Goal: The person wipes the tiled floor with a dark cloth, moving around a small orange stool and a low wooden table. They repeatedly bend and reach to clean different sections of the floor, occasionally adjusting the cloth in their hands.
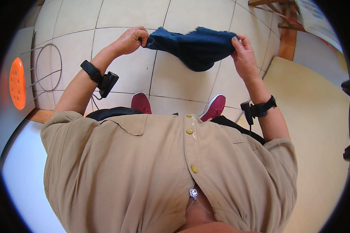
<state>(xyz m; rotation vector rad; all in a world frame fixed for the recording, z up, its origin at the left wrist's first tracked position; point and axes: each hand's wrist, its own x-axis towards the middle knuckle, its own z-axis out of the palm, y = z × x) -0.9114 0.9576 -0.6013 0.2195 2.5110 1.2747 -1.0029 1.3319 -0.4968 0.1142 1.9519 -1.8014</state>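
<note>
A dark blue cloth (192, 46) with a fuzzy upper edge is stretched between my two hands above the tiled floor. My left hand (131, 40) pinches its narrow, twisted end. At the other side, my right hand (245, 55) grips the wider end, thumb in front. The middle of the cloth sags in a dark fold, and what kind of cloth item it is cannot be told. Each forearm wears a black strap with a small black device (108, 84) and a cable.
To the left, an orange stool seat (17, 84) with metal legs lies on its side against a pale panel. A light yellow board or tabletop (306, 122) spans the right. Wooden legs (280, 14) stand at the upper right. Below are my red shoes (215, 106) on cream tiles (180, 78).
</note>
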